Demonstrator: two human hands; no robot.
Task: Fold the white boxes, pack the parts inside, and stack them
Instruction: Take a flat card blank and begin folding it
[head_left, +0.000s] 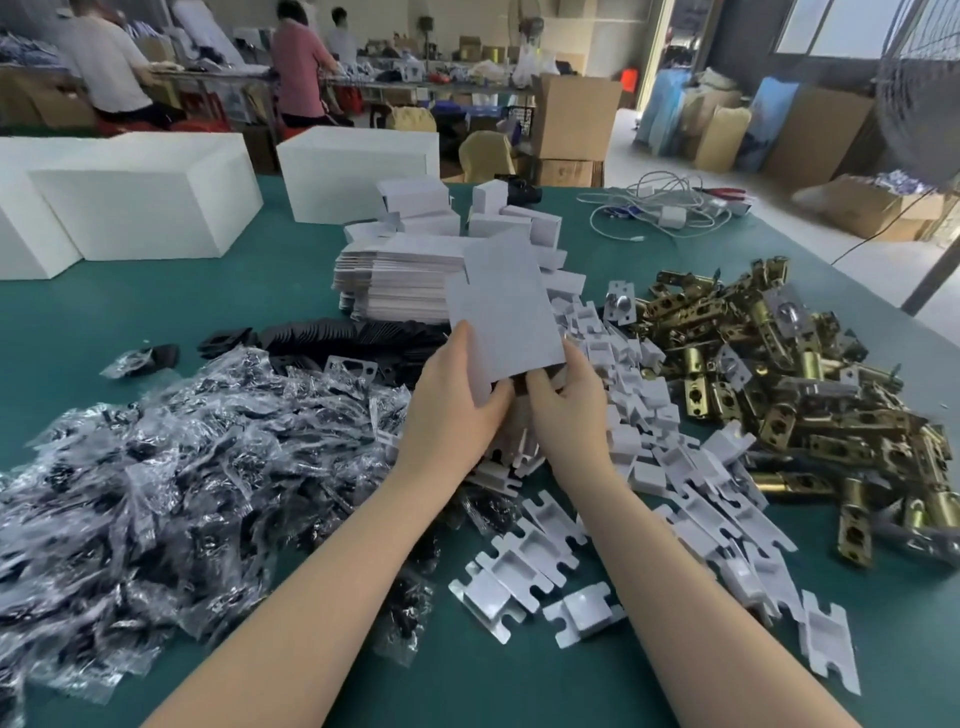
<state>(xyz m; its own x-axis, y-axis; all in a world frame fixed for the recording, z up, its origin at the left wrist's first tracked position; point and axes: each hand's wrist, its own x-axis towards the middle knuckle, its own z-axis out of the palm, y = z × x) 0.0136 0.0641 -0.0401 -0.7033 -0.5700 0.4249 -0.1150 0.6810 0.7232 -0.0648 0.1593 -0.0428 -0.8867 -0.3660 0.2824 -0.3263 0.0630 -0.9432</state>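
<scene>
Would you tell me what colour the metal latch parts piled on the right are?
Brassy gold with some silver plates; the latch parts show best in the head view.

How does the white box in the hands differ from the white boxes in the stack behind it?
The white box in the hands is lifted and tilted; the stacked flat boxes lie level on the table. The left hand and right hand grip the one; nothing touches the stack. Both are white card.

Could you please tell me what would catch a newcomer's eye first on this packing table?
Probably the flat white cardboard box held up at the centre by the left hand and right hand. Next, the heap of brass-coloured metal latch parts on the right and the glinting mound of clear plastic bags holding black parts on the left.
</scene>
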